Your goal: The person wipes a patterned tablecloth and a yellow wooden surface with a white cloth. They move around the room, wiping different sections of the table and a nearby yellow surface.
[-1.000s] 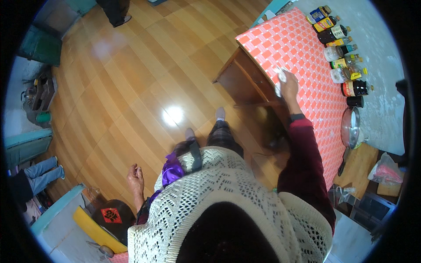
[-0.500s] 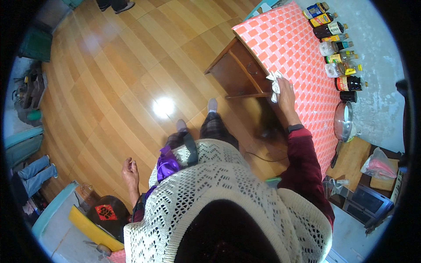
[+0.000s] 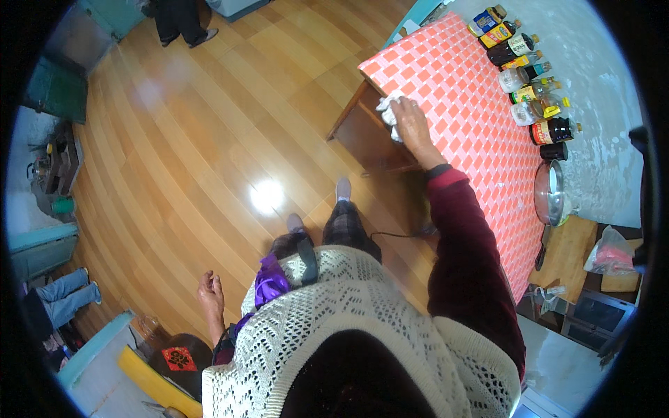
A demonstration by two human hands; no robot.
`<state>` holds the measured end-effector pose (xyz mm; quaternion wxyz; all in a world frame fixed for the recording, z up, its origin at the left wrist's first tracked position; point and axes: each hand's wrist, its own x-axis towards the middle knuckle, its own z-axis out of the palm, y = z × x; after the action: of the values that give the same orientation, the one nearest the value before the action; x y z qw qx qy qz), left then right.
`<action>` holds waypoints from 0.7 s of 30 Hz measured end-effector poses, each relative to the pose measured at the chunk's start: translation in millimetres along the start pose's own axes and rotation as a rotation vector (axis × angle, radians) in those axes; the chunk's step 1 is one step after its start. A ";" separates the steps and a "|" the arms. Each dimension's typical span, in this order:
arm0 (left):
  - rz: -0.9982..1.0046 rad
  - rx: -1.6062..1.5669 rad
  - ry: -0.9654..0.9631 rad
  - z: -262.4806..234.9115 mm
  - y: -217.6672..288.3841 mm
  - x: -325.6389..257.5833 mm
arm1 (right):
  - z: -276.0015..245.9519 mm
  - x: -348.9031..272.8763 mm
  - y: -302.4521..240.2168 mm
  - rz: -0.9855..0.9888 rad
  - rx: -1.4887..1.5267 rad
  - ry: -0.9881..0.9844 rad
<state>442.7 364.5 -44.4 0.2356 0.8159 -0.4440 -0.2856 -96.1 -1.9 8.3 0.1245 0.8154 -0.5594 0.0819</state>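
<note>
The right hand [image 3: 412, 127] reaches forward, fingers gripping a cloth [image 3: 388, 114] at the counter's [image 3: 460, 104] near edge; the left hand [image 3: 210, 295] hangs low, fingers loosely parted. The cloth is white, crumpled and partly covered. Bottles and jars [image 3: 514, 79] line the counter's far side, near a metal basin [image 3: 548, 196].

Has on the right the rectangular brown wooden table with red-checked cover [image 3: 460, 115]; holds the crumpled white cloth [image 3: 388, 115] at its left edge; has dark and clear cylindrical bottles [image 3: 511, 50] along its right edge, then the round silver metal basin [image 3: 542, 198]; has the rectangular tan wooden board [image 3: 568, 252] past its near end.
</note>
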 end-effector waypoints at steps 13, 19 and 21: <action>-0.014 -0.020 0.076 11.1 19.7 -14.2 | -41.9 -76.4 82.3 0.354 0.399 0.081; 0.006 -0.025 0.128 7.3 40.6 -23.0 | -16.5 -130.7 140.9 0.608 0.342 -0.020; 0.043 0.037 0.116 3.5 48.0 -28.7 | -10.7 -138.6 136.6 0.579 0.183 -0.123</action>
<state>399.3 365.0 -8.9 0.2520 0.8255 -0.4522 -0.2248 -273.5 78.0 -4.1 -0.0121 0.6336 -0.7651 0.1143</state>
